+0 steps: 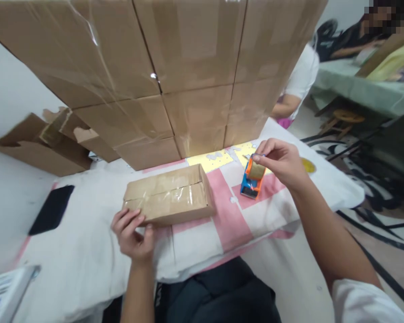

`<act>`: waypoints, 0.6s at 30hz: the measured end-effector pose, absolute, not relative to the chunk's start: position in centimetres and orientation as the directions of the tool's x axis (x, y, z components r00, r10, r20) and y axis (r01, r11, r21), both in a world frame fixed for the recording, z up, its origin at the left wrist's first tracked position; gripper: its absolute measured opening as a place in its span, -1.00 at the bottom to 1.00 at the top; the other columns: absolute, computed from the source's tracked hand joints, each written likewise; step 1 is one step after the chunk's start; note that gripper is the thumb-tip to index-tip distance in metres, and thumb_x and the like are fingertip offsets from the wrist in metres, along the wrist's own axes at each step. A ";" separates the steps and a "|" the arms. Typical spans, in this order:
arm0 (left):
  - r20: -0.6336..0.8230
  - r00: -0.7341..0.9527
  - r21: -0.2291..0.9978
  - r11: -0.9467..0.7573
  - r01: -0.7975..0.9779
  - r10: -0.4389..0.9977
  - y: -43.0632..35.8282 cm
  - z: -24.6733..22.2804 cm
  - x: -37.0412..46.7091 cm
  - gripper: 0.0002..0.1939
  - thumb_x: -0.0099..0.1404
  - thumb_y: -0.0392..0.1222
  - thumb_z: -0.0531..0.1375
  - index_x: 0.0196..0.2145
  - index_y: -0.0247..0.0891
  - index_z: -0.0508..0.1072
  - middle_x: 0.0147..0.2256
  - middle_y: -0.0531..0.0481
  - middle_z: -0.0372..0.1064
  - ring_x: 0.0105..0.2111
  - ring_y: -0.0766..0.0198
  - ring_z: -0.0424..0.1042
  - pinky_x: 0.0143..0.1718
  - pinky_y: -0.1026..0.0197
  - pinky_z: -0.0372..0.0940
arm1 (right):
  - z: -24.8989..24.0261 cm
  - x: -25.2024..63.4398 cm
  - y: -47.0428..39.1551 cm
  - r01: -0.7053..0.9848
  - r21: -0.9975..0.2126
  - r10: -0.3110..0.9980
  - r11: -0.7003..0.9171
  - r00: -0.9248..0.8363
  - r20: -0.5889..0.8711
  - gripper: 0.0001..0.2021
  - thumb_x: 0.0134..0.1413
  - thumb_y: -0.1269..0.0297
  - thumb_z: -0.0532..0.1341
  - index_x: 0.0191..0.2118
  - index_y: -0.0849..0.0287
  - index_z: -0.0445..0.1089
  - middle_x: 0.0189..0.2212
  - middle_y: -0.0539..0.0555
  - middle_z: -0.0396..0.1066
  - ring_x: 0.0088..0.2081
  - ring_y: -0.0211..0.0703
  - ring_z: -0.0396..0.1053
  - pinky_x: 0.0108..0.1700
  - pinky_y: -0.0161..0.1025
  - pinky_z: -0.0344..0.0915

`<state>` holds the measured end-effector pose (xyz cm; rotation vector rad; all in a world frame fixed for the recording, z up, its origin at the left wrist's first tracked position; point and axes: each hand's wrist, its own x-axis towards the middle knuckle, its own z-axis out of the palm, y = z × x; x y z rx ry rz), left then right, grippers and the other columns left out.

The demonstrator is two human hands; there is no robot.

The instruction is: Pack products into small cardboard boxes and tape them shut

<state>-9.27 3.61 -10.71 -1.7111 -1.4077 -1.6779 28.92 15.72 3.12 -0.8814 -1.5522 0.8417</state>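
A small closed cardboard box (164, 193) lies on the cloth-covered table, with shiny clear tape along its top seam. My left hand (133, 231) holds its near left corner, fingers over the top edge and thumb against the front side. To the right of the box, my right hand (278, 159) grips the far end of a blue and orange tape dispenser (251, 184) between thumb and fingers. A roll of tape (256, 170) sits in the dispenser, whose dark cutter end points toward me.
Behind the box rises a tall stack of taped cartons (195, 89). Open cartons (54, 143) stand at the left wall, near a black phone-like slab (52, 210). A person in a white sleeve (303, 74) sits behind the stack; another is at a far table (357, 92).
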 end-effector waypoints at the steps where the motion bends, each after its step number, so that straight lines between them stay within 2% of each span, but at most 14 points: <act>1: 0.894 -0.210 0.386 -0.441 0.810 0.396 3.7 -10.5 -9.1 -0.83 0.22 -0.18 0.23 -0.21 -0.16 0.38 -0.17 -0.10 0.41 0.08 -0.09 0.36 0.09 -0.30 0.28 | 3.4 27.9 14.8 0.110 -0.875 0.875 0.472 -0.176 0.450 -0.68 -0.12 0.12 0.51 -0.52 0.09 0.37 -0.51 -0.01 0.40 -0.43 -0.21 0.34 -0.36 -0.20 0.29; 5: 0.881 -0.220 0.421 -0.483 0.768 0.419 4.0 -10.0 -8.7 -0.88 0.23 -0.21 0.20 -0.24 -0.15 0.37 -0.19 -0.06 0.38 0.12 -0.06 0.32 0.16 -0.33 0.20 | 2.2 24.7 12.9 0.159 -0.870 0.831 0.466 -0.417 0.369 -0.77 0.01 0.10 0.43 -0.48 0.09 0.47 -0.52 -0.02 0.42 -0.43 -0.20 0.34 -0.33 -0.20 0.28; 11: 0.880 -0.164 0.393 -0.493 0.776 0.445 3.7 -10.1 -9.1 -0.87 0.22 -0.22 0.22 -0.25 -0.16 0.37 -0.17 -0.07 0.37 0.14 -0.09 0.31 0.17 -0.36 0.19 | -2.9 23.7 12.1 0.105 -0.903 0.746 0.416 -0.607 0.273 -0.86 0.17 0.20 0.30 -0.34 0.12 0.52 -0.37 0.01 0.50 -0.33 -0.19 0.40 -0.23 -0.23 0.28; 14: 0.874 -0.171 0.403 -0.480 0.779 0.455 3.9 -10.3 -9.1 -0.86 0.19 -0.23 0.25 -0.27 -0.16 0.38 -0.20 -0.08 0.38 0.12 -0.12 0.33 0.14 -0.36 0.22 | -4.9 23.3 11.9 0.108 -0.937 0.756 0.333 -0.624 0.197 -0.87 0.16 0.22 0.28 -0.33 0.16 0.50 -0.36 0.03 0.51 -0.31 -0.17 0.42 -0.21 -0.23 0.29; 18: 0.886 -0.211 0.412 -0.488 0.770 0.414 4.4 -10.5 -8.7 -0.83 0.15 -0.21 0.26 -0.27 -0.14 0.38 -0.23 -0.07 0.36 0.11 -0.16 0.33 0.13 -0.40 0.20 | -6.9 22.2 11.9 0.041 -0.978 0.831 0.205 -0.536 0.152 -0.89 0.10 0.24 0.30 -0.35 0.16 0.45 -0.39 0.02 0.49 -0.35 -0.18 0.40 -0.27 -0.26 0.28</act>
